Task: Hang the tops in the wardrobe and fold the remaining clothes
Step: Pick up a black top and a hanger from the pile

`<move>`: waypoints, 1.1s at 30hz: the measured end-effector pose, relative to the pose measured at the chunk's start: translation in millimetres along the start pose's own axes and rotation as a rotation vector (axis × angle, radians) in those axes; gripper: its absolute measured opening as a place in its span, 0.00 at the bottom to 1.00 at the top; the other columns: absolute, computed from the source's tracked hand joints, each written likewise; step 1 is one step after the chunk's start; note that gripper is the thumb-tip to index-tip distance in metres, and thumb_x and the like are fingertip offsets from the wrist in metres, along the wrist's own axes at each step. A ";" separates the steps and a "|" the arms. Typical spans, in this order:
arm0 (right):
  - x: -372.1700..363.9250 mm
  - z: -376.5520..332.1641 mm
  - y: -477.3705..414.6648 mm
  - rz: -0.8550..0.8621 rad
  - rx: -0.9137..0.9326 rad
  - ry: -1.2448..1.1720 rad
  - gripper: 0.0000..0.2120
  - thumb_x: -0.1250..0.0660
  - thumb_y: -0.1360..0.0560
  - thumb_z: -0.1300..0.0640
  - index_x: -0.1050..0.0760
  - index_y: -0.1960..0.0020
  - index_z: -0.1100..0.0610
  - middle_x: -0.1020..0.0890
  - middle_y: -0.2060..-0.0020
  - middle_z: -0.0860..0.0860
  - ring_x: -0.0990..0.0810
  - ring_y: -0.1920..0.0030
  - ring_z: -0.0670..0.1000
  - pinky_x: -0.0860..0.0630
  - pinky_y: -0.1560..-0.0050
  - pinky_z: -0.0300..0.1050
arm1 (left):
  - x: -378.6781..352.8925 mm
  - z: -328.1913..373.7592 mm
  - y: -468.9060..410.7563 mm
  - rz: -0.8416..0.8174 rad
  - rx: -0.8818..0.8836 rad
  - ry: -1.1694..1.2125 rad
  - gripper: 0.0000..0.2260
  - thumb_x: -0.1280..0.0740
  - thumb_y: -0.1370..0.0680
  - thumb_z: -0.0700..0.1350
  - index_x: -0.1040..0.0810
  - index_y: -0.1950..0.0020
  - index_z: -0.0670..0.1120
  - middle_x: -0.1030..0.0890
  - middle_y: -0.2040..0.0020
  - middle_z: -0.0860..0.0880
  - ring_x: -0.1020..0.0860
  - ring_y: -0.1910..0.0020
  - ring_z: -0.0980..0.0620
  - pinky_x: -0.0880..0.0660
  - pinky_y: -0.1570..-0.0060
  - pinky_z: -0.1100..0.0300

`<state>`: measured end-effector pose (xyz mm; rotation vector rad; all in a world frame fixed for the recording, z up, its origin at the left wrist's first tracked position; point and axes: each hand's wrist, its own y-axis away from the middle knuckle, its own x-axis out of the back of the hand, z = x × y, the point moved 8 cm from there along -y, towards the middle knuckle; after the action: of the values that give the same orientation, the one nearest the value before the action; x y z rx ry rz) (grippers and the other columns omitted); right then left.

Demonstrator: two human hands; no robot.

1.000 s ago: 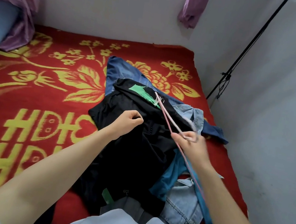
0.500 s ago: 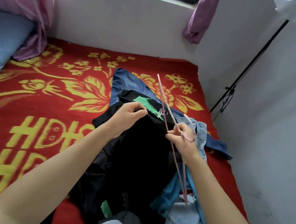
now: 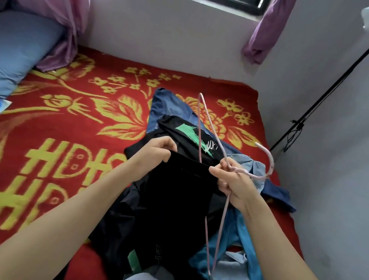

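**Both hands closed: one on the top, one on the hanger**

My left hand point(image 3: 157, 150) pinches the upper edge of the plain black fabric top point(image 3: 176, 199), held up over the clothes heaped on the bed. My right hand point(image 3: 232, 183) curls round the neck of the thin pink hanger point(image 3: 270, 155), thumb at that same edge. I cannot tell whether it grips cloth too. One hanger arm slips behind the black fabric and is lost there. The white scribble on the green patch point(image 3: 187, 131) behind is unreadable, and the pale letters low on the top are too dim. The red blanket with yellow flowers point(image 3: 64, 101) reads "HDH", its end covered by my forearm.
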<state>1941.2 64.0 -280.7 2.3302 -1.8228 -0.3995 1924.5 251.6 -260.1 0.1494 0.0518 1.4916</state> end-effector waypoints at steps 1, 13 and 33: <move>2.6 6.9 -1.8 0.010 -0.036 -0.025 0.18 0.34 0.27 0.70 0.40 0.63 0.53 0.30 0.71 0.48 0.38 0.81 0.41 0.45 0.82 0.32 | -0.8 -4.1 0.8 -0.001 0.010 0.004 0.09 0.43 0.42 0.35 0.31 0.64 0.43 0.33 0.71 0.51 0.37 0.75 0.57 0.40 0.76 0.66; 33.3 -34.4 16.4 -0.001 0.176 0.597 0.13 0.37 0.22 0.57 0.23 0.64 0.60 0.26 0.81 0.48 0.37 0.82 0.41 0.42 0.80 0.31 | -5.0 -49.5 -8.1 0.078 0.178 -0.169 0.11 0.43 0.25 0.34 0.29 0.64 0.47 0.38 0.74 0.51 0.40 0.80 0.58 0.45 0.80 0.67; 125.4 -38.5 95.6 0.080 0.081 0.547 0.13 0.35 0.32 0.51 0.18 0.65 0.60 0.41 0.81 0.52 0.45 0.80 0.45 0.49 0.79 0.33 | -11.1 -70.5 -14.2 0.068 0.254 -0.067 0.10 0.35 0.24 0.39 0.26 0.66 0.43 0.36 0.72 0.48 0.38 0.73 0.53 0.44 0.71 0.59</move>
<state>1892.3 -82.6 -231.0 2.1183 -1.6653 0.3033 1928.7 244.3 -332.4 0.4094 0.1846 1.5429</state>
